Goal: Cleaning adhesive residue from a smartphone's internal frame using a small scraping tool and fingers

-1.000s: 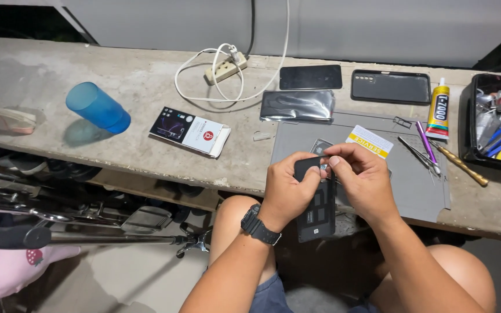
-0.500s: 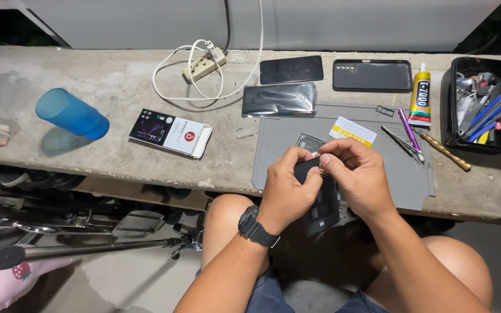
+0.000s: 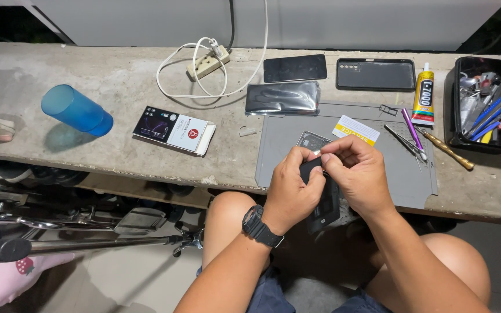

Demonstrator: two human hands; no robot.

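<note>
Gripping black phone (image 3: 326,203) between left hand (image 3: 291,191), right hand (image 3: 358,171) fingers.

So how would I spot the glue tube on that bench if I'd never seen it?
Start at the black tool tray at the right end of the concrete bench. Just left of it, beside the grey work mat, lies the glue tube. It is the only yellow and white tube with a narrow nozzle, unlike the flat dark phones further left.

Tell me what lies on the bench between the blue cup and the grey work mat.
In the head view, a small flat box, dark on one half and white on the other, lies on the concrete between the blue cup and the grey work mat, with a small pale scrap near the mat's edge.
</note>
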